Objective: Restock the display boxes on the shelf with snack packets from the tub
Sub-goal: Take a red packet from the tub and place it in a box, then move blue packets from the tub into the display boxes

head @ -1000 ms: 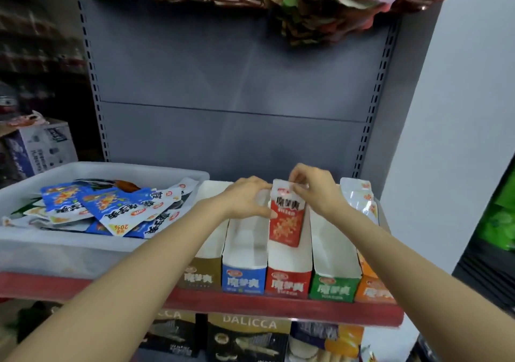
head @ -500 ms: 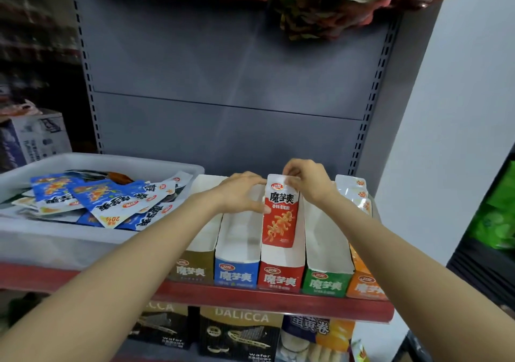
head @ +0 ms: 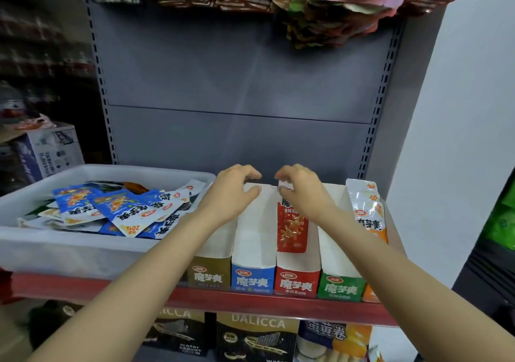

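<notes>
My right hand pinches the top of the red packet, which stands upright in the red box, near its back. My left hand is curled over the back wall of the blue box, thumb in front and fingers on top, gripping the cardboard. Both boxes sit in a row along the front edge of the shelf, between a brown box and a green box. Orange packets stand in the last box at the shelf's right end. At the left end sits the tub, holding a loose heap of blue packets.
</notes>
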Demonstrator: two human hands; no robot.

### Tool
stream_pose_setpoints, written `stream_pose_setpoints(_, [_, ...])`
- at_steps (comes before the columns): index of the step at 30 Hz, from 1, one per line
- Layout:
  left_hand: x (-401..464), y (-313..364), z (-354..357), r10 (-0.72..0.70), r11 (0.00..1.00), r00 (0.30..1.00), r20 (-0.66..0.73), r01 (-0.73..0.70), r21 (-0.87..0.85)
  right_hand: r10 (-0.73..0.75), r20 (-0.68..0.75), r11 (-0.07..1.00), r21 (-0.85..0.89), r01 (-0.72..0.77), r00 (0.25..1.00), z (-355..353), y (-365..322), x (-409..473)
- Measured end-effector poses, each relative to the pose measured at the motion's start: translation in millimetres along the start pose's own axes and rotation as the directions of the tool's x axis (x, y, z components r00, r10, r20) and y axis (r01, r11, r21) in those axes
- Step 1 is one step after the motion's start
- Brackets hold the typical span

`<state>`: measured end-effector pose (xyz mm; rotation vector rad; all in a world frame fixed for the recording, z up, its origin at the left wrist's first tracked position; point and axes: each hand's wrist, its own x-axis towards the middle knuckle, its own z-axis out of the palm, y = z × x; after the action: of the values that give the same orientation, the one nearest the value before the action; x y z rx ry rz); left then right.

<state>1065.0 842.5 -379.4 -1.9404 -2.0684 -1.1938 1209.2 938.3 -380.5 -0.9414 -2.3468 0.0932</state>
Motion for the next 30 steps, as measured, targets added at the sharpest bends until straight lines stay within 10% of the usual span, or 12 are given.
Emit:
stream_pose_setpoints(9, [-59.6,-68.0,-96.7,-0.177,0.977,0.959,-0.221,0.199,0.082,-0.184,0.144,0.946,0.293,0.136,0.972,40.4,-119.5,10.2])
stream_pose_setpoints(16, [-93.7,-128.7,-135.2,-0.331,0.888,0.93,0.159,0.25,0.385,-0.25,0.511,0.965,0.205,0.166,0.822,72.9,-186.4,19.2])
stream_pose_setpoints(25, [-100.4,-133.1,-134.4,-0.316,0.918,0.945,0.085,0.281,0.281,0.01,0.502,0.996,0.07,-0.052,0.865,81.4,-211.6,21.1])
stream_pose_setpoints(30, [-98.4,-135.5,-136.2,-0.299,0.937,0.954,-0.002,0.294,0.189,0.038,0.342,0.832,0.51,-0.219,0.939,65.1,-206.5,21.8])
